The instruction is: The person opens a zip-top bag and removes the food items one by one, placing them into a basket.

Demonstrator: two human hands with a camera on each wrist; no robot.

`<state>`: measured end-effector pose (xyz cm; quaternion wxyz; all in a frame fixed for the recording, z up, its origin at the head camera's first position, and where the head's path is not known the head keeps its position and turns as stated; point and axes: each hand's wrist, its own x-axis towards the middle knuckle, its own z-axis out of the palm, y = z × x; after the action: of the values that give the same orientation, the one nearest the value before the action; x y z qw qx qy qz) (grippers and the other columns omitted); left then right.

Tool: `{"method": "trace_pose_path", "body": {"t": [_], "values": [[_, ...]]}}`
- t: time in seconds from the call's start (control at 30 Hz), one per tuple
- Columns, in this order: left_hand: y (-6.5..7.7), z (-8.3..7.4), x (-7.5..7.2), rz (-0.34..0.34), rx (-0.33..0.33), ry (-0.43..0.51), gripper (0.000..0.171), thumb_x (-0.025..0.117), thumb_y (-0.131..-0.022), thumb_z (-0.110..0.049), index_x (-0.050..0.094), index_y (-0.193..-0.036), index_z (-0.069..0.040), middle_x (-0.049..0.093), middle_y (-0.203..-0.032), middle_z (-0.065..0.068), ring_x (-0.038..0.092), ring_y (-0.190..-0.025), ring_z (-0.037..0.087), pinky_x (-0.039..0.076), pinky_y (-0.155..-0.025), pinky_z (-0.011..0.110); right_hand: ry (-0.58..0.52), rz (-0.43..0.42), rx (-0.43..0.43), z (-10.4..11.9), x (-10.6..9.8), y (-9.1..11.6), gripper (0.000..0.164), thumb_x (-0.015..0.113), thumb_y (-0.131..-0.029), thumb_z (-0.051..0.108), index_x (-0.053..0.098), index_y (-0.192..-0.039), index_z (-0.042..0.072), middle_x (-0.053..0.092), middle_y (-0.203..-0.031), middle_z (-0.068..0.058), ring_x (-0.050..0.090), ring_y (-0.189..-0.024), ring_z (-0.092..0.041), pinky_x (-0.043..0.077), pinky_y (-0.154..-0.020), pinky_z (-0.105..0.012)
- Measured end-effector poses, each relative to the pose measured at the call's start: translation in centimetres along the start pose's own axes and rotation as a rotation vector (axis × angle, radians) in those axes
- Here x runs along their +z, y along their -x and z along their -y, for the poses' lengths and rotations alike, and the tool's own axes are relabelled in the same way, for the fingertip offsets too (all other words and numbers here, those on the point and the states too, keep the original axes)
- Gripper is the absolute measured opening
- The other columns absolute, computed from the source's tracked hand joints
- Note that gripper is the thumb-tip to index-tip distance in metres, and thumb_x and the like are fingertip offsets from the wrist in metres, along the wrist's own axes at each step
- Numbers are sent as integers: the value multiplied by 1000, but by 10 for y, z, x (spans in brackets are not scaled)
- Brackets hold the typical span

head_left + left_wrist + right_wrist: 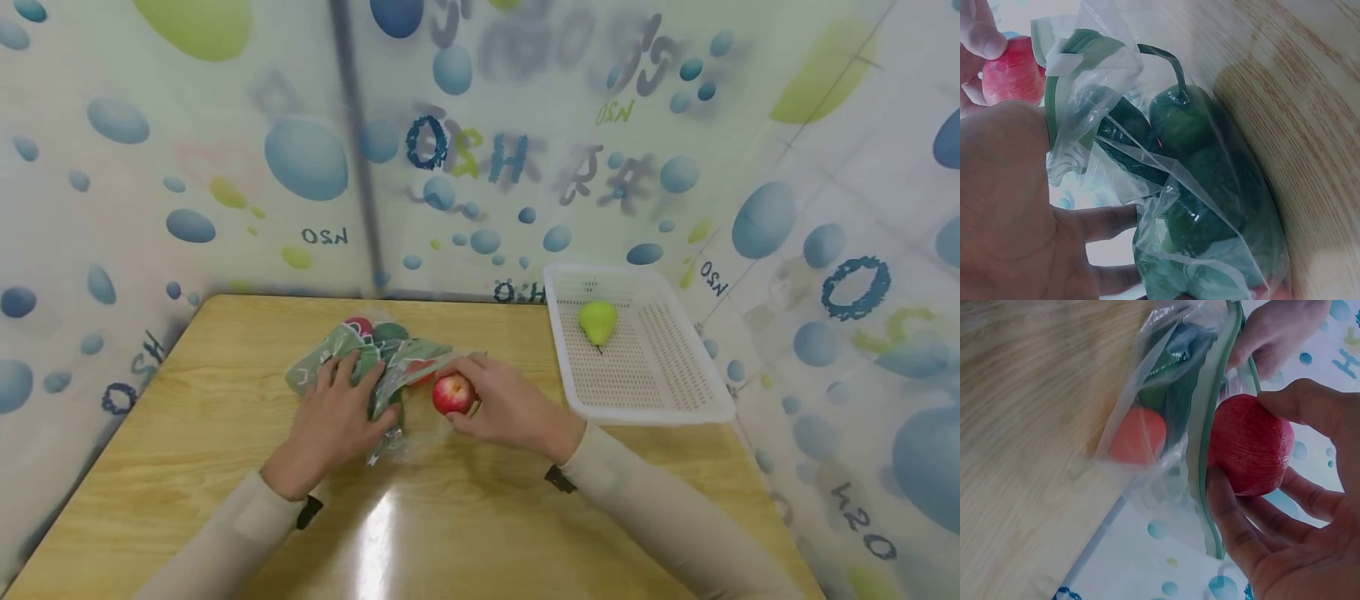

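A red apple [453, 393] is held between thumb and fingers of my right hand [512, 407]. In the right wrist view the apple [1251, 445] overlaps the green zip strip [1209, 434] at the mouth of a clear plastic bag. My left hand [335, 422] rests with spread fingers on this bag [303, 372], which lies on the table. Inside the bag, the left wrist view shows dark green produce, including a rounded green piece [1180, 119] with a curved stem. An orange-red round piece [1139, 435] shows through the plastic near the mouth.
To the right, a white perforated plastic basket [675, 354] stands on the wooden table [225, 417], with a green pear [597, 322] in it. Behind the table's back edge hangs a patterned sheet [480, 200], and another side of it runs along the right.
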<state>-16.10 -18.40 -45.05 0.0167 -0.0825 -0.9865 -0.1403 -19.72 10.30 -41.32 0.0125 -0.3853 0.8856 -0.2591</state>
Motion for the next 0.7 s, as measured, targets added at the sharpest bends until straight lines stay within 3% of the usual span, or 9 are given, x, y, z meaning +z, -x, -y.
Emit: {"method": "trace_pose_path", "body": {"t": [0.43,0.7], "values": [[-1,3,1,16,-4,-9,77,65,-112,-53,55,-173,-8,37,-182,38,40,-163,67,42,-128,84,-57,-146,-34,-16,-25,4,59,94,-98,16,65,-149,8,73,-144,-11,75,-116,-21,71,-96,-37],[-1,4,0,20,-13,-2,77,64,-112,-54,54,-173,-8,36,-182,37,39,-163,67,42,-128,84,-2,-247,-35,-35,-47,2,60,93,-97,15,65,-149,2,77,-143,-14,81,-116,-26,73,-93,-41]]}}
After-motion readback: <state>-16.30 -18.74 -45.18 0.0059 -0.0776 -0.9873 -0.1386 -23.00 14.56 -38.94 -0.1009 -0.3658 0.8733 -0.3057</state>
